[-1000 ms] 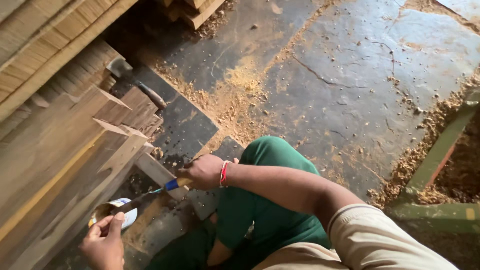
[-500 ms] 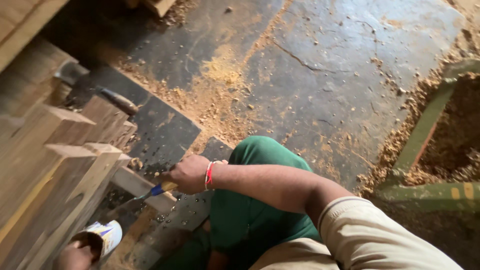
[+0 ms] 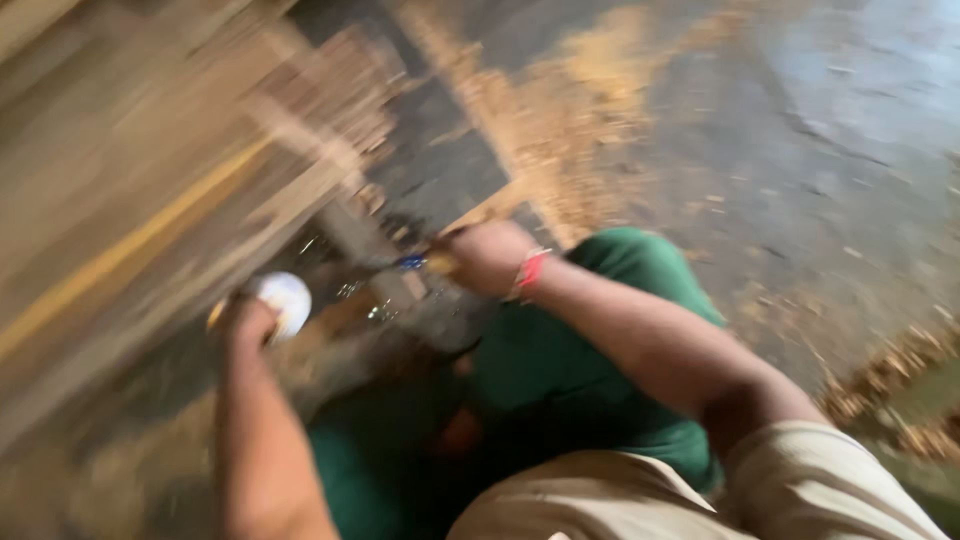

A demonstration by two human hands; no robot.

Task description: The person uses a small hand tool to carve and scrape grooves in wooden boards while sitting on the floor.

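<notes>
- Gripping a small white tin [image 3: 283, 300] at its rim, left hand [image 3: 245, 325] sits beside the planks [image 3: 150, 230]; likely light, rigid, spillable.
- Right hand [image 3: 487, 258] closes on a blue-handled tool [image 3: 412, 263]; blurred, probably stiff.

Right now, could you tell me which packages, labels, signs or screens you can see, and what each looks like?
Small round container: held in the left hand, lower left beside the stacked wood; white with a yellowish edge, too blurred to tell any label.
No signs or screens in view.
The right hand grips a thin tool with a blue handle, not a package.
</notes>
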